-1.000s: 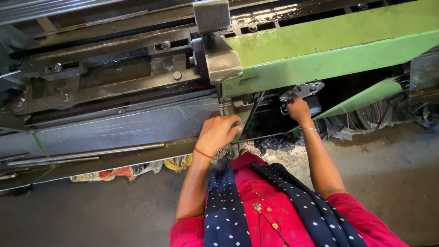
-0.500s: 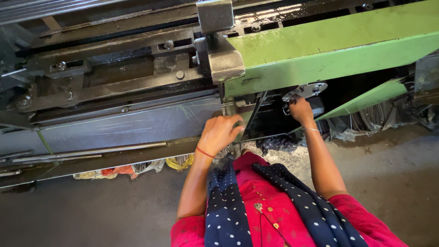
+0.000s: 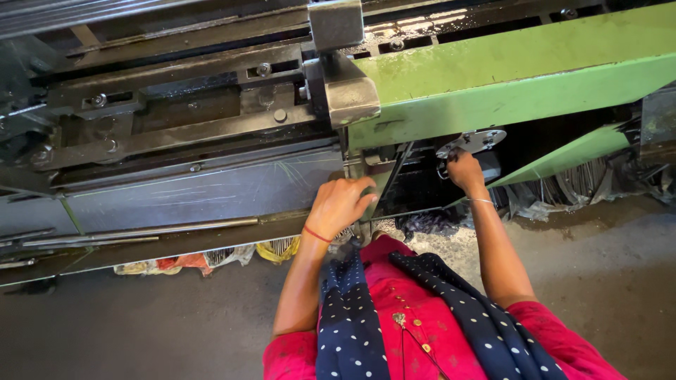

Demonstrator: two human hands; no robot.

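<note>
While you lean over it, the machine's green beam (image 3: 535, 77) fills the upper right of the view, its long axis running left to right and rising slightly toward the right edge. Left of it, the dark steel frame (image 3: 176, 105) carries on along the same line, bolted plates and slots facing up at you. Below that lies a grey sheet-metal panel (image 3: 204, 193), also stretched left to right, with a thin steel rod (image 3: 141, 231) lying along its lower edge, parallel to it. A grey block-shaped bracket (image 3: 345, 77) sits where the green beam meets the dark frame.

Your left hand (image 3: 341, 204) rests at the lower edge of the machine, just under that bracket, fingers curled loosely against a metal part; I cannot tell whether it truly grips anything. A red thread circles its wrist.

Your right hand (image 3: 465, 169) reaches up under the green beam, fingers closed around a small piece directly beneath a round silver metal plate (image 3: 475, 141). That plate lies flat, tucked against the beam's underside, pointing toward the right. A thin bangle sits on that wrist.

Scraps of yellow and red material (image 3: 211, 259) lie on the floor below the panel, well to the left of your hands.
</note>
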